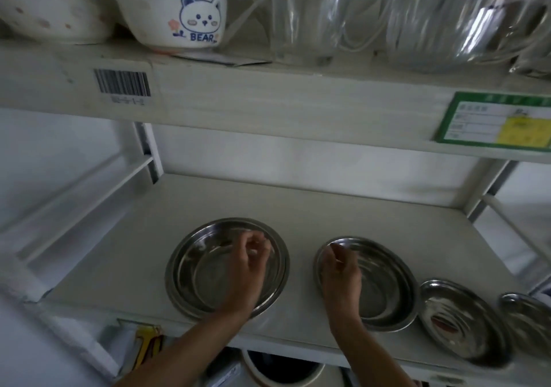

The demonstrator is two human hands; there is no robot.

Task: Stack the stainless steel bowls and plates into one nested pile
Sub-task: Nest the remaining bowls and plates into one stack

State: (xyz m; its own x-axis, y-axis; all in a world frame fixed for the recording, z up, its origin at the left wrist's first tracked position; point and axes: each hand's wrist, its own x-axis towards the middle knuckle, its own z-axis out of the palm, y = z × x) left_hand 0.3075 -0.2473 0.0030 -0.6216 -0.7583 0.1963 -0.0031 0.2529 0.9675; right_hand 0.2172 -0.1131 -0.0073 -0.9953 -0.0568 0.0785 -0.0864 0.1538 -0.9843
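Overhead, in the head view, a pale upper shelf (268, 94) carries a white ceramic bowl printed with a blue bear face and the word BEAR (179, 13), a second white bowl with faint pink spots (50, 4) to its left, and clear glass jugs and bowls (387, 13) to the right. A black barcode sticker (122, 82) sits on the shelf's front edge at left, and a green-bordered label with a yellow patch (495, 121) at right. This upper shelf overhangs the working space, with white metal uprights (147, 151) framing the far corners.

Below, on the pale lower shelf (298, 207), 4 stainless steel dishes lie in a row along the near edge, none touching. At left is a wide round shallow steel plate (193, 273) with what looks like a second dish nested inside it, though blur makes that uncertain. To its right is a round steel bowl (384, 285), deeper, dull and reflective. Further right lies a smaller steel plate (459, 321), and a last steel dish (527, 312) is cut off by the frame edge.

The left hand (247, 270) hangs over the wide plate's right half, fingers curled loosely, gripping nothing that I can make out. The right hand (340, 273) is at the bowl's left rim, fingers (335, 249) bent together at the rim's far-left part; whether it pinches the rim I cannot tell.
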